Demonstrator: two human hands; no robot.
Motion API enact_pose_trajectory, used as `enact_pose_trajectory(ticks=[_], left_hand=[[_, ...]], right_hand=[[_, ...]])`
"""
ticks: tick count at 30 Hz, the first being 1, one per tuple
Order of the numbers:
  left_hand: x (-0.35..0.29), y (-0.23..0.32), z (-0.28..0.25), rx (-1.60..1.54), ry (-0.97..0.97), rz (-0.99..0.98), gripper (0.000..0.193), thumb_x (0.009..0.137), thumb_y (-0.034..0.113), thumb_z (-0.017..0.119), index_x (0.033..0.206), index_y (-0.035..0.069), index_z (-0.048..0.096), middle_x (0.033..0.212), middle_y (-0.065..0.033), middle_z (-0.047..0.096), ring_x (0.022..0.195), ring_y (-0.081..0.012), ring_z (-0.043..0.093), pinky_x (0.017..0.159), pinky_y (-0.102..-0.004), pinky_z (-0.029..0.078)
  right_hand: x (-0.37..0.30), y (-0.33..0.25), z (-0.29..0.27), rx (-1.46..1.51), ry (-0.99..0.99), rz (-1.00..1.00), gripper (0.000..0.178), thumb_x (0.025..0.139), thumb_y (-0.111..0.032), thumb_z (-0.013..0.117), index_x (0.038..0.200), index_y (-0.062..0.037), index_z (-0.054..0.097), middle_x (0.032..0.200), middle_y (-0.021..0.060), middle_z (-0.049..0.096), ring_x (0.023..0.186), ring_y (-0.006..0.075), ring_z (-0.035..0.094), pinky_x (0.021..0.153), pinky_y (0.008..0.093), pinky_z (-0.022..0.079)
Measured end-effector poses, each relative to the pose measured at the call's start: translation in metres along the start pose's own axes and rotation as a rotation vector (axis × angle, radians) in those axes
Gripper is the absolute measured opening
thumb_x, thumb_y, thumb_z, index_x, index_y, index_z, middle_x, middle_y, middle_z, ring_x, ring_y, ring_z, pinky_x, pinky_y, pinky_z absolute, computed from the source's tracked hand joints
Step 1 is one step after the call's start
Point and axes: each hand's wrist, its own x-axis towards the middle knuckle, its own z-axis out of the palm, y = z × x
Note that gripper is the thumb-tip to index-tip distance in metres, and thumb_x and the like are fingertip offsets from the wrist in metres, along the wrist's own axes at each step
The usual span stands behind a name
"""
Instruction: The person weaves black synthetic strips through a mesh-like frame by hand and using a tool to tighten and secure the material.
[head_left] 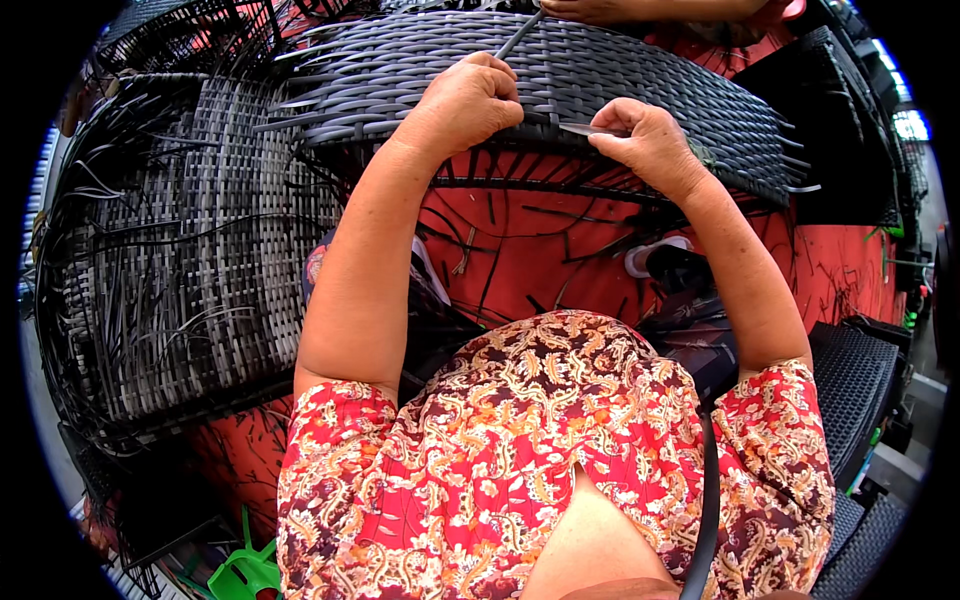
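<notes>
Head view: pinching pointed sliver (577, 129) in right hand (655, 150); curling left hand (463, 107), cannot see round what. Expect stiff, springy woven panel (610, 75) beyond; grasp rim (347, 134).

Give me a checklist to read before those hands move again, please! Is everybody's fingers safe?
1. Thin pointed piece gripped: ok, the right hand pinches it.
2. Piece known to be harmless: cannot tell, it might be a blade or a strip.
3. Tip turned away from the left hand: not ok, it points that way, though a gap shows.
4. Left hand's hold: cannot tell, its fingers are curled but their contents are hidden.
5. Other person's hand off the dark woven panel: not ok, it is at the far edge.
6. Red floor free of scraps: not ok, dark strips lie about.
</notes>
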Motion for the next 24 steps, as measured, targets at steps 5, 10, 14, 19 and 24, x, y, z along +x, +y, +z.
enact_pose_trajectory(ticks=[5, 10, 14, 19, 24], left_hand=[[0.002, -0.002, 0.008, -0.026, -0.066, -0.107, 0.017, 0.071, 0.012, 0.063, 0.078, -0.002, 0.069, 0.122, -0.0108, 0.054, 0.092, -0.0165, 0.059, 0.079, -0.0250, 0.046], [0.006, -0.006, 0.012, -0.069, -0.074, -0.130, 0.017, 0.070, 0.010, 0.061, 0.076, -0.004, 0.068, 0.129, -0.0121, 0.051, 0.104, -0.0176, 0.054, 0.083, -0.0256, 0.043], [0.007, 0.002, 0.007, -0.173, -0.113, -0.256, 0.017, 0.068, 0.010, 0.061, 0.073, -0.005, 0.067, 0.130, -0.0125, 0.050, 0.110, -0.0183, 0.053, 0.085, -0.0253, 0.042], [0.014, 0.003, 0.007, -0.131, -0.159, -0.269, 0.016, 0.065, 0.007, 0.061, 0.071, -0.006, 0.067, 0.133, -0.0133, 0.049, 0.111, -0.0194, 0.052, 0.085, -0.0259, 0.041], [0.018, 0.007, 0.006, -0.200, -0.191, -0.312, 0.017, 0.062, 0.006, 0.061, 0.070, -0.007, 0.068, 0.134, -0.0144, 0.048, 0.113, -0.0210, 0.051, 0.086, -0.0268, 0.041]], right_hand=[[0.000, 0.001, 0.000, 0.023, -0.003, 0.005, 0.020, 0.076, -0.022, 0.068, 0.087, -0.0060, 0.066, 0.079, 0.0060, 0.067, 0.075, 0.0157, 0.064, 0.072, 0.0283, 0.050], [0.000, 0.001, 0.001, 0.006, 0.011, -0.013, 0.020, 0.076, -0.022, 0.068, 0.087, -0.0059, 0.065, 0.079, 0.0059, 0.067, 0.074, 0.0156, 0.064, 0.071, 0.0280, 0.050], [-0.001, 0.000, 0.002, 0.008, 0.021, -0.017, 0.019, 0.076, -0.022, 0.067, 0.087, -0.0056, 0.065, 0.078, 0.0056, 0.067, 0.073, 0.0155, 0.064, 0.071, 0.0281, 0.050], [-0.001, -0.001, 0.002, -0.006, 0.022, -0.030, 0.020, 0.076, -0.022, 0.067, 0.087, -0.0056, 0.065, 0.077, 0.0056, 0.066, 0.072, 0.0157, 0.063, 0.069, 0.0284, 0.050], [-0.002, 0.001, 0.002, -0.005, 0.025, -0.034, 0.020, 0.076, -0.022, 0.067, 0.087, -0.0060, 0.065, 0.077, 0.0063, 0.066, 0.072, 0.0155, 0.063, 0.069, 0.0285, 0.049]])
